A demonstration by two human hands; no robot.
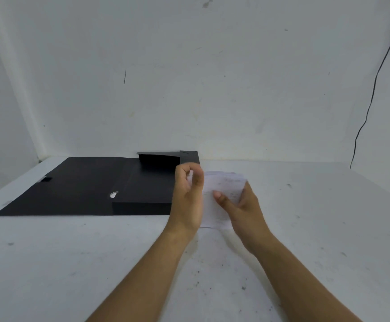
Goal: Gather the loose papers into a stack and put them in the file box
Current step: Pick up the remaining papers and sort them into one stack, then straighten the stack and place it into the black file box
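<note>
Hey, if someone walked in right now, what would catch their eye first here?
Probably the two bare hands at centre, the left hand and right hand holding a stack of white papers between them. Next, the black file box lying open on the white table, just left of the hands.

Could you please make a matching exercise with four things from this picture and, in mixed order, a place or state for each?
Things:
1. file box
2. papers
3. cable
4. left hand

Places or states:
A. hangs down the wall on the right
B. lies open on the table, black
C. held between both hands
D. on the left edge of the stack

Pairs: 1-B, 2-C, 3-A, 4-D
</note>
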